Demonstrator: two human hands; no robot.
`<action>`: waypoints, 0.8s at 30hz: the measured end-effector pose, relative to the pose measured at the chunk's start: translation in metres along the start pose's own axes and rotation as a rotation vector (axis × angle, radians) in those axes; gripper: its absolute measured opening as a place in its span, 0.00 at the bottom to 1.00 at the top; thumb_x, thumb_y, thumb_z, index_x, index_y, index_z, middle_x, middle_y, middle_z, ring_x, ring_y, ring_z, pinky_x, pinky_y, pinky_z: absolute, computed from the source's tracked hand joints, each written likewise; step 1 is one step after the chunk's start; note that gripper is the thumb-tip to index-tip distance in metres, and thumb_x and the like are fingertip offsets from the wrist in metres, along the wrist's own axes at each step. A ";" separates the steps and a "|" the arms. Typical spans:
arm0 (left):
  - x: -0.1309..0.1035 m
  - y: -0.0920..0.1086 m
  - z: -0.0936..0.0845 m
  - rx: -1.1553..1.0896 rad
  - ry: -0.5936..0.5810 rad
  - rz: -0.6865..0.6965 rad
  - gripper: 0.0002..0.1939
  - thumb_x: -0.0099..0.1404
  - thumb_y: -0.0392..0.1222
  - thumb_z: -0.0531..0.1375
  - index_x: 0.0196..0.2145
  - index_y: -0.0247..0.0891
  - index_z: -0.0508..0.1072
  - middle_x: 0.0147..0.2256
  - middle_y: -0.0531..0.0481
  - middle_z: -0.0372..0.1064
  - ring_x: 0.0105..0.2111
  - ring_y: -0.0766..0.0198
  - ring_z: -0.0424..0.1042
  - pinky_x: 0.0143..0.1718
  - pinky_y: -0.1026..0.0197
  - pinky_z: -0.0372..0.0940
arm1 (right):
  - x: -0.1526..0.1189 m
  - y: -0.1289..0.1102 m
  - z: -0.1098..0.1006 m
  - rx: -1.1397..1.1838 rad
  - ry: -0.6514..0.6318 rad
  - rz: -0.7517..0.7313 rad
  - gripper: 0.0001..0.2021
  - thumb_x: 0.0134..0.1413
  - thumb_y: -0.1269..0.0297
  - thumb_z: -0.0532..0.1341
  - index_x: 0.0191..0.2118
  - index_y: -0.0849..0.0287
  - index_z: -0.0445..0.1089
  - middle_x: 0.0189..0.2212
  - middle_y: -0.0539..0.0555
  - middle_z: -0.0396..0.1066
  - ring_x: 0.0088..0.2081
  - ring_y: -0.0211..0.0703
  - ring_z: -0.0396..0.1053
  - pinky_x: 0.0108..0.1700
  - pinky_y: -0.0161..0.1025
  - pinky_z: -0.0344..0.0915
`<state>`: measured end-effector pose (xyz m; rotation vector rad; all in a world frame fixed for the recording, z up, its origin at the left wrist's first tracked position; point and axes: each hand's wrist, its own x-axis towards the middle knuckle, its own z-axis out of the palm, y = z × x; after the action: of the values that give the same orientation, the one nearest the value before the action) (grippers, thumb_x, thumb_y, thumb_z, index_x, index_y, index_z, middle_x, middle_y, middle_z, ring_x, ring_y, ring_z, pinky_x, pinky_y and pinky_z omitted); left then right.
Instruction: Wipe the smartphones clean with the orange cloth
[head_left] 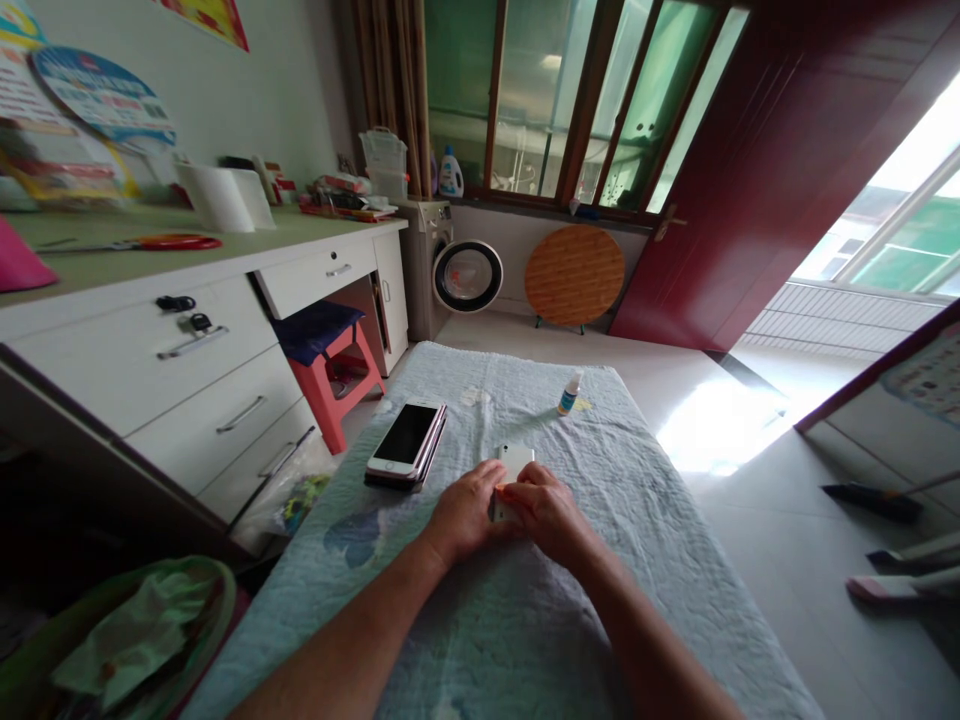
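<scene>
A white smartphone (517, 458) lies on the cloth-covered table with its back and camera lens upward. My left hand (471, 508) is closed around its left edge, steadying it. My right hand (546, 505) bends over the phone's back, fingers pinched together near the left thumb. A speck of orange (501, 487) shows at those fingertips, too small to name. The phone's lower part is mostly covered by both hands. Left of them sits a stack of smartphones (407, 438), the top one white with a dark screen. Beyond my right hand stands a small spray bottle (569, 394).
A pale blue quilted cloth (630, 470) covers the table. On the left are a white-drawered desk (225, 385), a red stool (337, 400) and a green bin (217, 580). A washing machine (427, 260) with its door ajar and a round wooden tabletop (574, 275) stand behind.
</scene>
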<state>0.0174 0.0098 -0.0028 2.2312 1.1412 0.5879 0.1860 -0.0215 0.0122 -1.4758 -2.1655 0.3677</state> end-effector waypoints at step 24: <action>0.000 0.005 -0.005 0.040 -0.027 0.010 0.33 0.54 0.53 0.65 0.54 0.36 0.67 0.59 0.39 0.62 0.57 0.48 0.64 0.58 0.54 0.60 | -0.004 -0.006 -0.003 0.000 -0.063 0.011 0.10 0.59 0.69 0.58 0.37 0.53 0.78 0.33 0.53 0.67 0.35 0.39 0.63 0.39 0.35 0.57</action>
<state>0.0175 0.0089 0.0039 2.2735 1.1380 0.5413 0.1839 -0.0273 0.0163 -1.4954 -2.2069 0.4226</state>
